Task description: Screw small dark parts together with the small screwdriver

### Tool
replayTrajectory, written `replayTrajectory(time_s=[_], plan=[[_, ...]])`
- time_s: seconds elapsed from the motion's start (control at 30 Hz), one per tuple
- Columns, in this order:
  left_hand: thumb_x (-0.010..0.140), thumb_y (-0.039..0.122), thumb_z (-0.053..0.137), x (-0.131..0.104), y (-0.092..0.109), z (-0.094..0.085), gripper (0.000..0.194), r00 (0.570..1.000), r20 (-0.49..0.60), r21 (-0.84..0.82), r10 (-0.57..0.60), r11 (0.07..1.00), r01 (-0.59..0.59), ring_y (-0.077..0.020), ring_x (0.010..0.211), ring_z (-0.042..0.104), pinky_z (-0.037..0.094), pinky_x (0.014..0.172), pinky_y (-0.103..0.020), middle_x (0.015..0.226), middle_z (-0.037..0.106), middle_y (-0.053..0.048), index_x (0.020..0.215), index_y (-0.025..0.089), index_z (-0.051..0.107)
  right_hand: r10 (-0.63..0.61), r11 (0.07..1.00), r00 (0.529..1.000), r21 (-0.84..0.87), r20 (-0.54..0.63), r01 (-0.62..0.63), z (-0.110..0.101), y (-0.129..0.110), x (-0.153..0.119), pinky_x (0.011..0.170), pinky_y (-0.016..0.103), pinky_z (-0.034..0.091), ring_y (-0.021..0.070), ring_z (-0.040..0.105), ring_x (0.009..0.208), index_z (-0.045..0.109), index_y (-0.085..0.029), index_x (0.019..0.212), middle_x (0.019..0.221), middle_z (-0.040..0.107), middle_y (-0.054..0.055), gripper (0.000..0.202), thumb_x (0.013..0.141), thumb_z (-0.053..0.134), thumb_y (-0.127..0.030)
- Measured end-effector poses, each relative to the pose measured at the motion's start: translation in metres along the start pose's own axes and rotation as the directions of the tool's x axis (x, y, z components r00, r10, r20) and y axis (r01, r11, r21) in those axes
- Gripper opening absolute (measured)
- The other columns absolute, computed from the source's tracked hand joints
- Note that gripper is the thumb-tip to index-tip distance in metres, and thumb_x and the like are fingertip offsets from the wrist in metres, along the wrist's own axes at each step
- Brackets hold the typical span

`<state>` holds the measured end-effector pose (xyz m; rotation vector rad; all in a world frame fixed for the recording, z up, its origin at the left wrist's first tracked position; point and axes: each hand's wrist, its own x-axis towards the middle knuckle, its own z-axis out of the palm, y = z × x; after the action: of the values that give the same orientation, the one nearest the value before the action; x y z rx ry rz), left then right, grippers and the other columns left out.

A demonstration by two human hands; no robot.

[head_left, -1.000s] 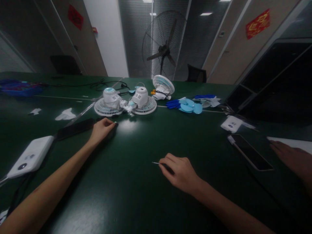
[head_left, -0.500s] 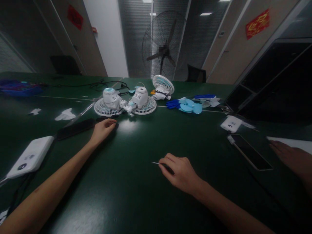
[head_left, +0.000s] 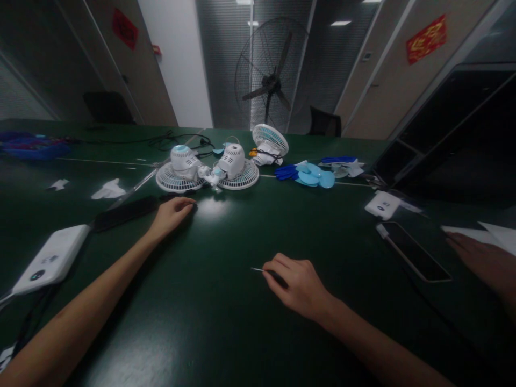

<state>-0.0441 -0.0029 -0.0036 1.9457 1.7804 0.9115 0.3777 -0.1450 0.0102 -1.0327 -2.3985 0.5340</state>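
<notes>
My right hand [head_left: 298,282] is closed around a small screwdriver [head_left: 278,278] with a dark handle, its thin metal shaft pointing left just above the green table [head_left: 217,322]. Farther forward and left, my left hand [head_left: 171,215] rests on the table with its fingers bent together. A small dark bit shows at its fingertips, too unclear to name. Just beyond that hand, two white fan heads [head_left: 181,171] lie grille-down, side by side, their motor housings up. Behind them, to the right, a third small fan [head_left: 269,144] is tilted up, a dark cord around it.
Light-blue fan blades [head_left: 316,176] lie beside blue gloves [head_left: 285,172]. White power banks [head_left: 52,255] sit at both sides, and a phone [head_left: 415,252] lies at right. Another person's hand [head_left: 484,263] touches white paper [head_left: 503,234]. A dark, long pouch-like thing [head_left: 127,213] lies at left.
At the right edge, more of the white paper shows above the other person's hand, a sheet raised or shifted. My two hands and the fans have stayed put.
</notes>
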Motion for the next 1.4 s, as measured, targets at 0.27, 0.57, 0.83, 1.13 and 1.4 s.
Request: replayTrajectory(time_s=[0.27, 0.57, 0.83, 1.13, 1.4], plan=[[0.092, 0.062, 0.069, 0.009, -0.019, -0.013, 0.046, 0.978, 0.158, -0.096, 0.137, 0.988, -0.123, -0.0280, 0.105, 0.074, 0.057, 0.093, -0.039, 0.119, 0.078, -0.008, 0.116, 0.024, 0.078, -0.015, 1.000, 1.000, -0.026, -0.008, 0.015, 0.002, 0.003, -0.001, 0.066, 0.026, 0.047, 0.0131, 0.063, 0.076, 0.071, -0.020, 0.115, 0.101, 0.070, 0.002, 0.015, 0.106, 0.060, -0.020], [0.092, 0.063, 0.071, 0.010, -0.019, -0.018, 0.042, 0.949, 0.186, -0.040, 0.256, 0.967, -0.253, -0.0272, 0.102, 0.072, 0.056, 0.086, -0.037, 0.112, 0.076, -0.008, 0.105, 0.023, 0.078, -0.012, 0.999, 1.000, -0.049, -0.011, 0.012, 0.001, 0.001, -0.001, 0.065, 0.027, 0.047, 0.0137, 0.064, 0.076, 0.072, -0.020, 0.113, 0.100, 0.070, 0.002, 0.015, 0.105, 0.060, -0.019], [0.100, 0.058, 0.062, 0.008, -0.011, -0.021, 0.040, 0.921, 0.221, 0.065, 0.321, 0.938, -0.342, -0.0266, 0.097, 0.072, 0.056, 0.082, -0.036, 0.111, 0.074, -0.008, 0.111, 0.024, 0.078, 0.001, 1.000, 1.000, -0.030, 0.013, -0.001, 0.000, 0.001, 0.000, 0.067, 0.025, 0.050, 0.0125, 0.065, 0.078, 0.072, -0.020, 0.116, 0.103, 0.071, 0.002, 0.015, 0.105, 0.061, -0.020], [0.103, 0.054, 0.059, 0.001, -0.007, -0.018, 0.039, 0.915, 0.209, 0.155, 0.344, 0.913, -0.378, -0.0298, 0.108, 0.072, 0.056, 0.097, -0.041, 0.121, 0.076, -0.009, 0.119, 0.026, 0.079, -0.010, 1.000, 1.000, -0.021, -0.004, 0.009, 0.001, 0.001, 0.001, 0.065, 0.026, 0.049, 0.0137, 0.064, 0.076, 0.072, -0.019, 0.114, 0.101, 0.070, 0.003, 0.015, 0.104, 0.061, -0.019], [0.104, 0.051, 0.057, 0.006, -0.011, -0.021, 0.037, 0.913, 0.213, 0.058, 0.348, 0.928, -0.368, -0.0268, 0.101, 0.071, 0.057, 0.087, -0.038, 0.113, 0.075, -0.009, 0.120, 0.024, 0.078, -0.008, 1.000, 1.000, -0.021, 0.000, 0.008, 0.000, 0.001, 0.000, 0.063, 0.025, 0.049, 0.0127, 0.063, 0.075, 0.072, -0.019, 0.114, 0.100, 0.070, 0.002, 0.016, 0.106, 0.059, -0.020]])
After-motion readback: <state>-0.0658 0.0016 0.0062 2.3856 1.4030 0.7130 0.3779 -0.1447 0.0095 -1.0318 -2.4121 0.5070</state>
